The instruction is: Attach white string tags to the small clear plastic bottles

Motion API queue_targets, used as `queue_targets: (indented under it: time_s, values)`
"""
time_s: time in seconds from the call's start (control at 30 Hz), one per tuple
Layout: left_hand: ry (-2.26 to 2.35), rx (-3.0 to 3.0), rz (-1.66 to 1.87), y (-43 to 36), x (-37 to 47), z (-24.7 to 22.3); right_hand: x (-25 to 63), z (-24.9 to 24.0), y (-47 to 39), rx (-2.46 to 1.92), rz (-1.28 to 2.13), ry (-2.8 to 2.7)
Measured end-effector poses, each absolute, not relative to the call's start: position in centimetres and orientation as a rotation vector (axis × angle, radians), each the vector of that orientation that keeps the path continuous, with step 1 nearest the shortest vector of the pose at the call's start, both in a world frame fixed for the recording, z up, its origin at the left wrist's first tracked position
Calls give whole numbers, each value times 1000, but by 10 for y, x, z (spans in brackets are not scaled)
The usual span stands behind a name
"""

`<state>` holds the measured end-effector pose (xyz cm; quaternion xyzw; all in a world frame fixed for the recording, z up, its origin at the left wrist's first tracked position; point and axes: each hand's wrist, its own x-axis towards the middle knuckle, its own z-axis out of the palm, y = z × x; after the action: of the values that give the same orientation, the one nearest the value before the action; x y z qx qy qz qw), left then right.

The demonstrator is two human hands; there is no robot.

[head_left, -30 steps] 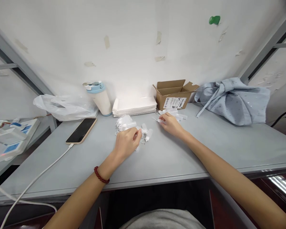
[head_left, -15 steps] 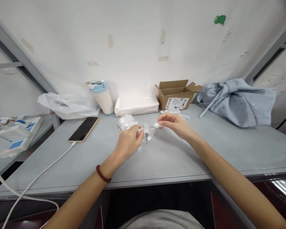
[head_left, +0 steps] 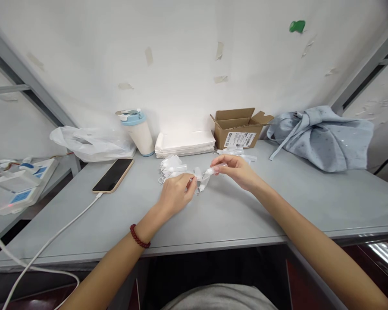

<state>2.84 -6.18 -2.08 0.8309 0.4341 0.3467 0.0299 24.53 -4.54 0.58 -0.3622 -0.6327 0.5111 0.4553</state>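
Between thumb and fingers, my right hand (head_left: 234, 168) holds a small white tube with a clear end (head_left: 211, 171). My left hand (head_left: 178, 189) is closed in a pinch just to the left of it; what its fingertips grip is too small to make out. Small white and clear pieces with thin loops (head_left: 202, 185) lie between the hands. A pile of similar white pieces (head_left: 172, 163) sits behind my left hand. More clear tubes (head_left: 234, 150) lie behind my right hand, in front of the cardboard box.
Along the wall stand a plastic bag (head_left: 93, 144), a white and blue cup (head_left: 139, 135), a stack of white sheets (head_left: 185, 144), an open cardboard box (head_left: 237, 133) and a blue cloth bag (head_left: 326, 140). A charging phone (head_left: 114, 175) lies on the left.
My right hand has shifted slightly left with the tube, now tilted with its clear end up. The fingers of my left hand have drawn closer together.
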Motion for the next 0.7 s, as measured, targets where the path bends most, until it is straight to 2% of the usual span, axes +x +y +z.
queue_targets:
  time_s: [0.7]
  values:
    - [1253, 2390, 1044, -63, 30, -15, 245, 6, -46, -881, 1206, -1514]
